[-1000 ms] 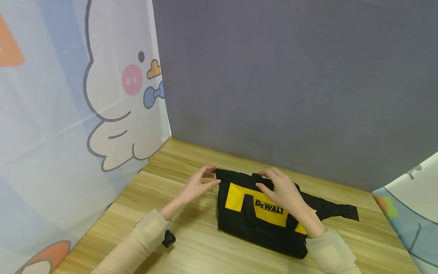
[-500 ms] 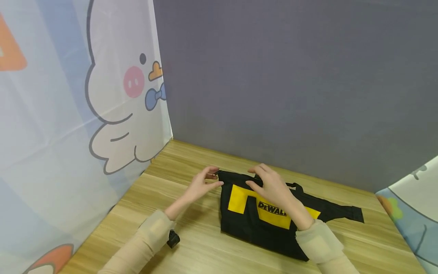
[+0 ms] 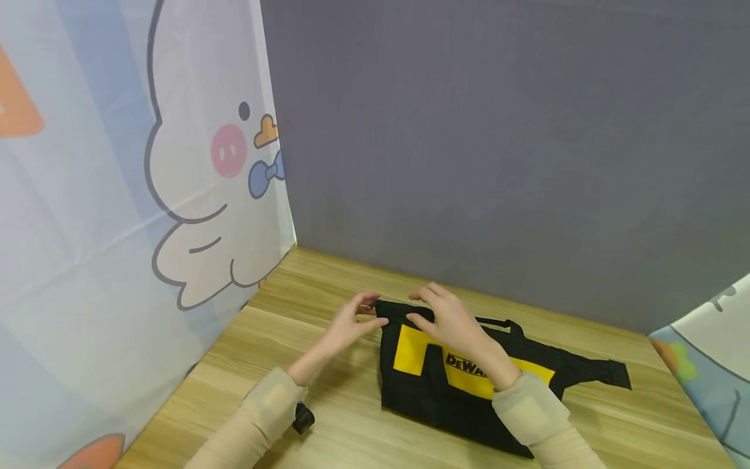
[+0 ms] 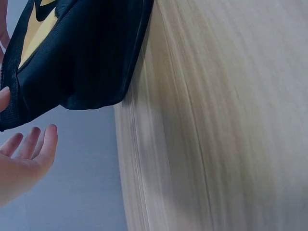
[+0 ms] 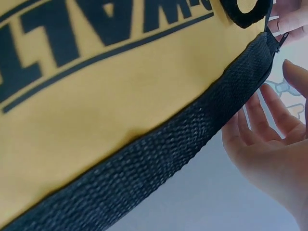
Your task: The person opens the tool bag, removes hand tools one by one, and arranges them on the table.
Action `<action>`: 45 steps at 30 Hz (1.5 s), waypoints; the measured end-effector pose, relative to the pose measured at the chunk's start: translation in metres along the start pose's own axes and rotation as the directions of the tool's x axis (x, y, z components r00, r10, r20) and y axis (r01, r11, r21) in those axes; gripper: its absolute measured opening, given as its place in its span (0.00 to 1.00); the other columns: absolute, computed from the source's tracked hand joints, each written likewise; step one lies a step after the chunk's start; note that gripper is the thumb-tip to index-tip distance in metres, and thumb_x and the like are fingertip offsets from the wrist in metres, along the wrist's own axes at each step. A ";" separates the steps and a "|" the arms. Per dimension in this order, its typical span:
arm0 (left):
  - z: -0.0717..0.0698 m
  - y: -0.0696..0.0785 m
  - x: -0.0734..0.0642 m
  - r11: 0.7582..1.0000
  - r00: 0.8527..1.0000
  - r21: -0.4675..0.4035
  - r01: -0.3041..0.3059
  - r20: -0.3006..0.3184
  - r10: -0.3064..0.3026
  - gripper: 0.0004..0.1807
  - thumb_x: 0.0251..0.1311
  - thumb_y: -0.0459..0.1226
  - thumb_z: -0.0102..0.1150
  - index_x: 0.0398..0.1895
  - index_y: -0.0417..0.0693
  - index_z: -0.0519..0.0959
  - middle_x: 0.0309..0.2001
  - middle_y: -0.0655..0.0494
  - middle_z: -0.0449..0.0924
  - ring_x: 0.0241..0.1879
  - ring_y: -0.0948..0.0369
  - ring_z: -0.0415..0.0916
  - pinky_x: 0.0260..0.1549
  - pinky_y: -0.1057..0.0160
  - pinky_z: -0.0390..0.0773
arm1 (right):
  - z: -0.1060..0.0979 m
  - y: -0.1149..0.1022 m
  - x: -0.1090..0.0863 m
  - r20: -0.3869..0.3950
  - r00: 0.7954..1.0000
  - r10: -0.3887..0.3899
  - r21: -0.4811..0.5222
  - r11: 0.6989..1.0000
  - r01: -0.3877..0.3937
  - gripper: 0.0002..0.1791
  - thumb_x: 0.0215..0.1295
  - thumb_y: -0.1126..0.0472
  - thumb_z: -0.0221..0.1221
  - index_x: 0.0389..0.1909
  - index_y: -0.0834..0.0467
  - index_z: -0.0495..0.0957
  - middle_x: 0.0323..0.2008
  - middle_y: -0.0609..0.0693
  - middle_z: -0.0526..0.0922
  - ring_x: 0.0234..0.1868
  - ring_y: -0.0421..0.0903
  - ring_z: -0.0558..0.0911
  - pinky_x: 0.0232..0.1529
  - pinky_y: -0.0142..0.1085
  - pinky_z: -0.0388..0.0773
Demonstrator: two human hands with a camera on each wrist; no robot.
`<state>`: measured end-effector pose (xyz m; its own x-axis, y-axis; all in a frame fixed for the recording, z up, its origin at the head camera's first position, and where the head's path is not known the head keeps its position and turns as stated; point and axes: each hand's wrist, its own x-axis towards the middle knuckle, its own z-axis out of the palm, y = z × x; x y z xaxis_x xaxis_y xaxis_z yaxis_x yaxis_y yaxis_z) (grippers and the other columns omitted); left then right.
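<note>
R hand (image 3: 451, 320) has moved L along the bag's top edge (bag (image 3: 469, 385)), now nr L hand (image 3: 344, 327) at its top L corner. Bag's on bench (image 3: 293, 303), R of the back L corner, top edge twd the back. Both hands' fingers apart, no clamp visible. Prob. best: L pinches corner firmly, edge taut, cloth clear of zip tab (image 5: 283, 39) b4 R pulls.

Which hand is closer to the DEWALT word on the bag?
Right. The right hand is just past the DEWALT word, by the bag's top edge, its wrist covering the last letters. The left hand is farther away, at the bag's top left corner.
</note>
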<state>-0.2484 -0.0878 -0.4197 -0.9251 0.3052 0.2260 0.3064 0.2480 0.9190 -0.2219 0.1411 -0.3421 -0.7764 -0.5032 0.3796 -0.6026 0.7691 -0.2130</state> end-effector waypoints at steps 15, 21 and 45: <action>-0.001 -0.004 0.001 1.000 1.000 -0.012 -0.022 0.016 0.023 0.32 0.62 0.39 0.66 0.68 0.41 0.68 0.62 0.42 0.75 0.56 0.46 0.78 0.48 0.57 0.84 | 0.014 -0.014 0.020 0.023 0.998 -0.058 -0.007 0.998 0.058 0.20 0.61 0.55 0.68 0.52 0.58 0.80 0.47 0.51 0.82 0.46 0.48 0.84 0.47 0.42 0.82; -0.001 -0.004 0.002 0.999 0.999 -0.035 -0.032 0.036 0.033 0.32 0.62 0.38 0.66 0.67 0.41 0.68 0.59 0.42 0.76 0.55 0.46 0.78 0.47 0.60 0.84 | 0.019 -0.017 0.025 0.027 0.997 -0.074 -0.013 0.997 0.075 0.19 0.61 0.55 0.68 0.52 0.57 0.80 0.48 0.51 0.82 0.47 0.48 0.84 0.47 0.41 0.83; -0.001 -0.015 0.009 0.995 0.994 -0.073 -0.065 0.083 0.071 0.27 0.65 0.34 0.61 0.66 0.36 0.68 0.66 0.37 0.71 0.58 0.44 0.75 0.57 0.50 0.78 | 0.037 -0.030 0.047 0.060 0.992 -0.114 -0.010 0.993 0.115 0.15 0.60 0.59 0.69 0.47 0.58 0.82 0.44 0.51 0.81 0.43 0.46 0.82 0.44 0.38 0.82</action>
<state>-0.2613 -0.0897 -0.4316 -0.8790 0.3975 0.2634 0.3488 0.1594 0.9236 -0.2471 0.0794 -0.3515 -0.7123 -0.6102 0.3468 -0.6857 0.7104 -0.1586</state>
